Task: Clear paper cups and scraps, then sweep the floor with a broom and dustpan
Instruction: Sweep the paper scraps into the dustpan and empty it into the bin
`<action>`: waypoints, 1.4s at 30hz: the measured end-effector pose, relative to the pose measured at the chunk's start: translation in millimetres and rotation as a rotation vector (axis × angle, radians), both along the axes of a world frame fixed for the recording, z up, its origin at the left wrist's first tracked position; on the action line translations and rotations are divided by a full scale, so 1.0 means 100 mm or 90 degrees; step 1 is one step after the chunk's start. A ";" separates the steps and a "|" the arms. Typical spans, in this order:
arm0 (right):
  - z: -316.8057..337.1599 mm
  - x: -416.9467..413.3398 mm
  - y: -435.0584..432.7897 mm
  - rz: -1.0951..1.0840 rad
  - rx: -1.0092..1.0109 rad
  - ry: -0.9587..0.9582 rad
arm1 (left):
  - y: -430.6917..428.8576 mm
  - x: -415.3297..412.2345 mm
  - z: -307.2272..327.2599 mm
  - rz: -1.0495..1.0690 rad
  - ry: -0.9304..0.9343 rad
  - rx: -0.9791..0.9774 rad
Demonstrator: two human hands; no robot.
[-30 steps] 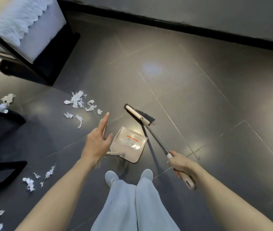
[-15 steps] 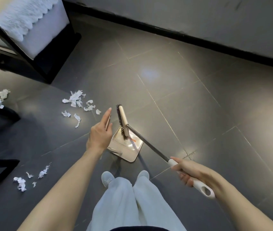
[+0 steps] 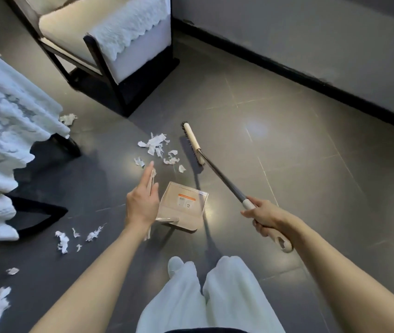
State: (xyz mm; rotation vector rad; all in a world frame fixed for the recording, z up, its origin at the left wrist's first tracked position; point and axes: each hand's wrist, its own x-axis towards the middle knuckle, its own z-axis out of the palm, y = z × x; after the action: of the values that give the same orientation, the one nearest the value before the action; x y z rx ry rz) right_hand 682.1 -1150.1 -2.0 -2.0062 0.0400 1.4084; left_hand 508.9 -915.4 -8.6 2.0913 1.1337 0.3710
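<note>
**Desk:** What do we have on the tiled floor?

**Field:** We see the right hand clamped round the broom handle. The broom head lies just right of the main heap of scraps. The left hand has its fingers straight, laid along the thin stem of the dustpan. The pan sits near that heap, on the person's side of it.

**Desk:** How should we sweep?

**Field:** We judge that short, low strokes toward the pan's mouth would work best. The lip should be pressed flat so the light paper neither slides under it nor scatters.

**Desk:** What can't we confirm?

**Field:** We cannot tell whether the left thumb hooks the stem, because the hand hides it, or whether the bristles touch the floor. More scraps lie at lower left, some cut off by the frame edge, and one sits beside the lace cloth. We see no paper cups. The armchair base may hide more.
</note>
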 end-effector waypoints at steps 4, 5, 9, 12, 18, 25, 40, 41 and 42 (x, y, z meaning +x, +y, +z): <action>-0.13 0.37 0.53 0.073 -0.002 -0.039 | 0.22 0.00 -0.04 0.088 -0.022 -0.020; -0.17 0.49 0.66 0.093 -0.002 -0.048 | 0.27 0.03 -0.06 0.109 -0.026 -0.023; -0.31 1.03 1.18 0.186 -0.005 -0.069 | 0.41 0.16 -0.08 0.215 -0.023 -0.004; -0.38 1.43 1.57 0.266 -0.009 -0.097 | 0.48 0.18 -0.07 0.270 0.013 0.038; -0.45 2.14 2.38 0.450 -0.042 -0.169 | 0.80 0.35 -0.07 0.365 0.077 0.005; -0.69 2.24 3.13 0.489 -0.057 -0.068 | 1.25 0.46 -0.13 0.415 0.090 0.005; 0.09 2.02 2.17 0.457 -0.191 0.125 | 1.57 0.48 -0.13 0.310 0.042 0.021; 0.14 2.02 2.11 0.436 -0.187 0.128 | 1.56 0.44 -0.13 0.307 0.046 0.017; 0.19 2.01 2.06 0.410 -0.178 0.132 | 1.55 0.42 -0.14 0.304 0.052 0.013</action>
State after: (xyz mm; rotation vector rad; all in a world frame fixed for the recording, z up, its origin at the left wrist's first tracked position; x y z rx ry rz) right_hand 883.2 -943.8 16.8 -2.1944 -0.3669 2.1072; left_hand 550.6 -760.8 -22.3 1.8492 1.6863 0.5238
